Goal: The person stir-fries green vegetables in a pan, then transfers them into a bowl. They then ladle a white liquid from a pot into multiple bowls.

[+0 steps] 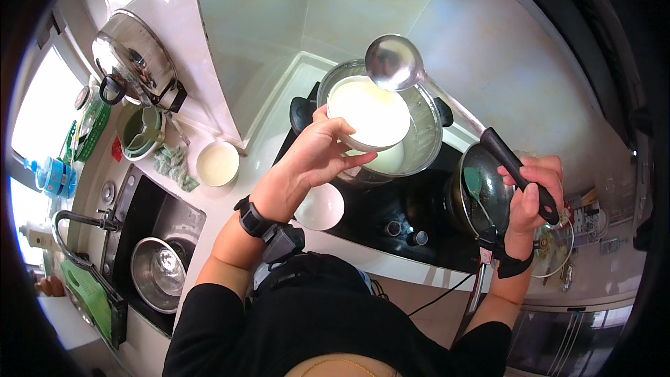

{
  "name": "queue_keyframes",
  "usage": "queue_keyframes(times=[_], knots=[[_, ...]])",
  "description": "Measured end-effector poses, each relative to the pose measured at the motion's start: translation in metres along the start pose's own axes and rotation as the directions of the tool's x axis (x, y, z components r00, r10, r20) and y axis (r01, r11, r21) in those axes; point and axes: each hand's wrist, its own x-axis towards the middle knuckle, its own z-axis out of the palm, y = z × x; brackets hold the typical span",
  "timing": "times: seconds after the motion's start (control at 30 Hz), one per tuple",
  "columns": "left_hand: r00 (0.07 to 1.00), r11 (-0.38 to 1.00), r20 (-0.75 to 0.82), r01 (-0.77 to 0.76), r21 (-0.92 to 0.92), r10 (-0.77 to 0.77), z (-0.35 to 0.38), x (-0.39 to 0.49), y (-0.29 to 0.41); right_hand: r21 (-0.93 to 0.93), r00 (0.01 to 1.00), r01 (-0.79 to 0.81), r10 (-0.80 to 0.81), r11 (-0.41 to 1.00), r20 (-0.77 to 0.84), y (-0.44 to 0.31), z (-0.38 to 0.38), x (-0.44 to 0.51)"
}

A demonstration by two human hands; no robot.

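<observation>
My left hand (327,149) grips a white bowl (369,112) filled with pale, creamy liquid, over a large steel pot (432,136) with black handles. More pale liquid lies in the pot, partly hidden by the bowl. By its black handle my right hand (536,191) holds a steel ladle (395,63); the ladle's head is above the bowl's far rim. Whether the two touch I cannot tell. An empty white bowl (320,207) is beside the pot at the cooktop's left edge. Another bowl (218,164) with pale liquid stands on the counter to the left.
A wok (484,193) with a green spatula (472,182) sits on the right of the black cooktop (366,220). At left is a sink (193,220) holding a steel basin (158,275). A cloth (175,165) and a large lid (136,57) are behind it.
</observation>
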Motion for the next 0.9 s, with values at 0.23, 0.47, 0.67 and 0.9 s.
queue_keyframes(times=[0.23, 0.47, 0.67, 0.9], knots=[[0.999, 0.999, -0.014, -0.038, -0.027, 0.038, -0.003, -0.018, 0.006, 0.548, 0.730, -0.357, 0.592, 0.757, -0.342, 0.026, 0.003, -0.013], [0.991, 0.992, -0.056, -0.123, -0.036, 0.121, -0.018, -0.057, 0.013, 0.766, 0.504, -0.339, 0.793, 0.546, -0.343, 0.066, 0.011, -0.040], [0.962, 0.983, -0.208, -0.184, -0.003, 0.179, -0.052, -0.110, 0.007, 0.666, 0.498, -0.389, 0.754, 0.636, -0.429, 0.076, 0.029, -0.069], [0.903, 0.972, -0.369, -0.237, -0.007, 0.218, -0.112, -0.173, -0.013, 0.673, 0.450, -0.442, 0.796, 0.593, -0.406, 0.079, 0.052, -0.091]])
